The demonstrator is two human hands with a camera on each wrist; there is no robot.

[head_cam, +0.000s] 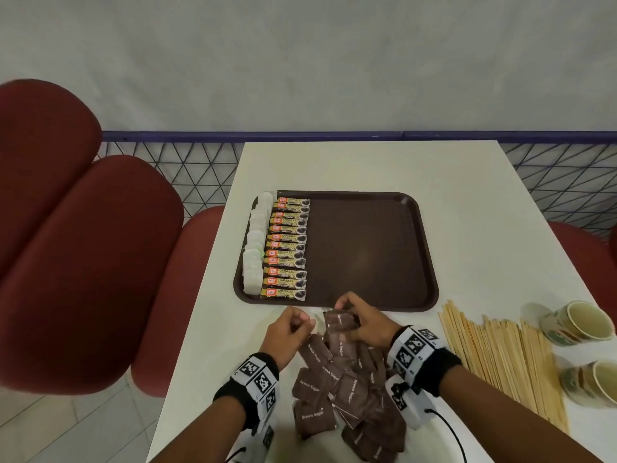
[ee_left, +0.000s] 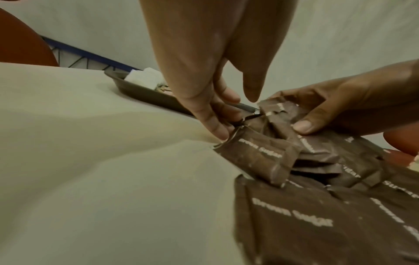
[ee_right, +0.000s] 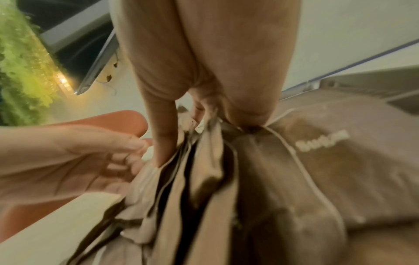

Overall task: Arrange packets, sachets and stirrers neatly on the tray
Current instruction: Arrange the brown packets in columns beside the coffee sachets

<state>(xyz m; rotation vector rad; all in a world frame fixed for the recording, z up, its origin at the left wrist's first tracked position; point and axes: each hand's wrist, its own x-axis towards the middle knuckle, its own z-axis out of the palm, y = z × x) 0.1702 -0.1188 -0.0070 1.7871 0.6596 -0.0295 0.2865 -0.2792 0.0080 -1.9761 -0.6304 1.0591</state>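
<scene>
On the white table lies a brown tray [head_cam: 367,248]. A column of white tea bags [head_cam: 255,248] and a column of coffee granule sachets [head_cam: 287,248] fill its left side. A loose pile of brown sugar packets [head_cam: 344,389] sits in front of the tray. My right hand [head_cam: 347,317] grips a small upright stack of brown sugar packets [ee_right: 204,179] just before the tray's front rim. My left hand [head_cam: 300,324] is beside it, and its curled fingers [ee_left: 215,129] hold the corner of one packet [ee_left: 256,154] on the pile. Wooden stirrers [head_cam: 500,355] lie in a bundle at the right.
Two paper cups [head_cam: 577,324] [head_cam: 594,382] lie on their sides at the table's right edge, beyond the stirrers. Red padded chairs [head_cam: 83,262] stand to the left of the table [head_cam: 467,228]. A blue mesh railing [head_cam: 200,162] runs behind it.
</scene>
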